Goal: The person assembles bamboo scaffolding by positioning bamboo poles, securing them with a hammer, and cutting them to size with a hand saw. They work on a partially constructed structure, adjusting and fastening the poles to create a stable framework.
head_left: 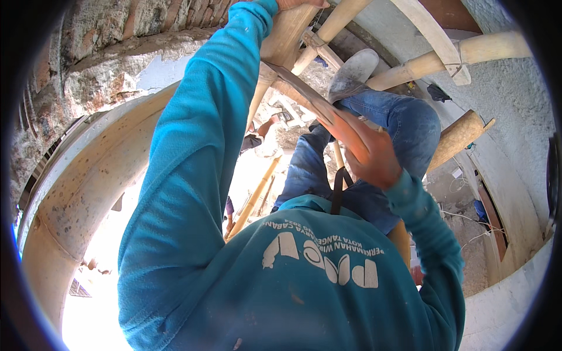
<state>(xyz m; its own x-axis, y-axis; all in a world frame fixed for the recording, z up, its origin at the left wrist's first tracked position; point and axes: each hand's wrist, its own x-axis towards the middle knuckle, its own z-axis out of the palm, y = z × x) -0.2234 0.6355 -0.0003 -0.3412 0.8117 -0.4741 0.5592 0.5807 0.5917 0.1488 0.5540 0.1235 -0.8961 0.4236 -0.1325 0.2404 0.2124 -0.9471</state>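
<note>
One long brown tool (pixel 305 97) runs from the right hand (pixel 374 157), whose fingers wrap round its near end, forward and left toward the lower edge of a wooden board (pixel 287 38); whether they touch cannot be told. It looks narrow, with a darker upper edge. The left hand (pixel 300 4) is at the board's top, cut off by the view, its grip unclear. Left of the right hand, a gap opens down to the ground; a jeans-covered knee (pixel 418 126) crowds its right side, a bamboo pole (pixel 456 140) beyond.
</note>
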